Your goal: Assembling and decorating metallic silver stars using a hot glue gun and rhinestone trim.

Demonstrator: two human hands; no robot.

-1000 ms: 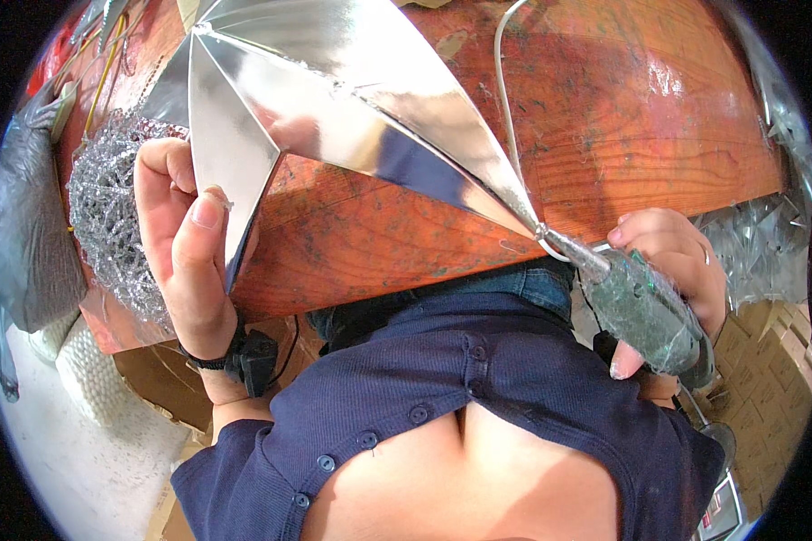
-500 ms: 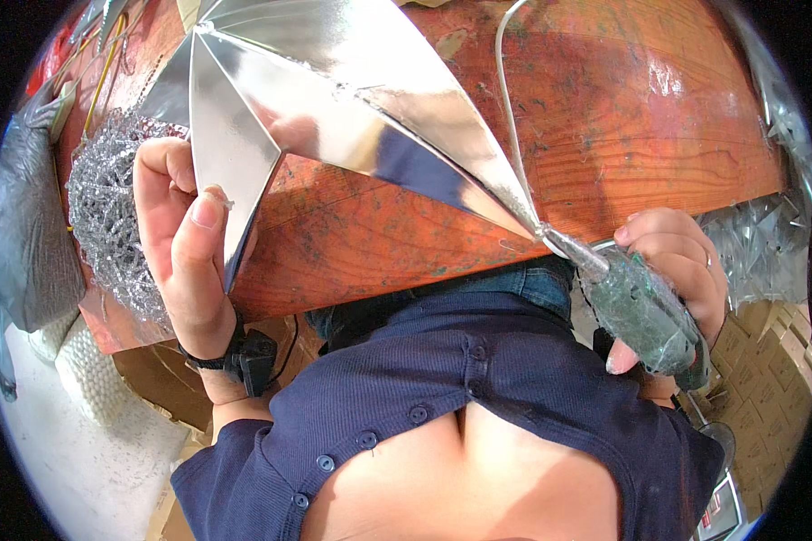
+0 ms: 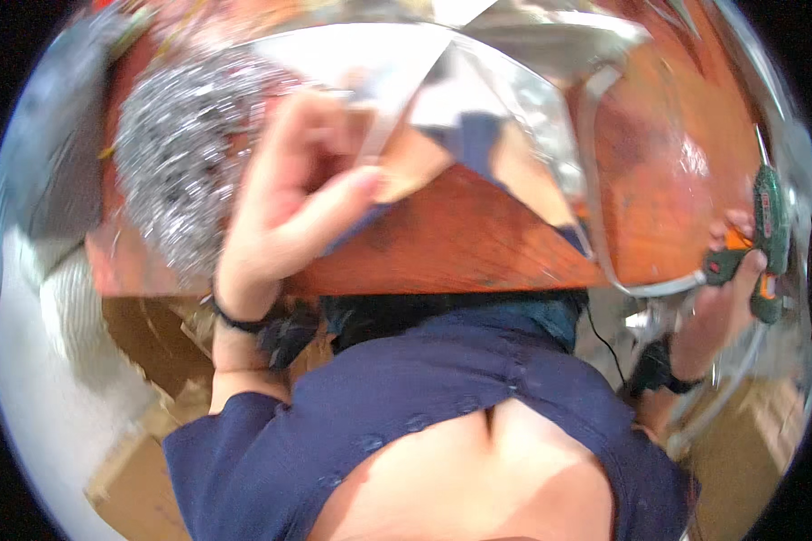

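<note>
A large folded star (image 3: 532,95) of mirror-like silver sheet lies over the table, its facets reflecting skin and dark blue cloth. My left hand (image 3: 284,203) is closed around one of its points at the left, thumb in front and fingers behind; motion blurs the grip. Far to the right, my right hand (image 3: 740,270) grips a green and orange glue gun (image 3: 769,212) by its handle, its thin nozzle upward and away from the star. A white cable (image 3: 600,216) runs from the handle up across the table.
The wooden table (image 3: 478,243) is reddish orange and scuffed, its near edge close to my body. A tangled heap of silver tinsel-like strands (image 3: 180,171) sits left of my left hand. Grey plastic wrapping (image 3: 54,162) stands at the far left, cardboard (image 3: 144,469) below.
My right hand has swung right with the glue gun, taking its nozzle off the star's lower right point. My left hand and the star have shifted right in the picture, and the view has moved.
</note>
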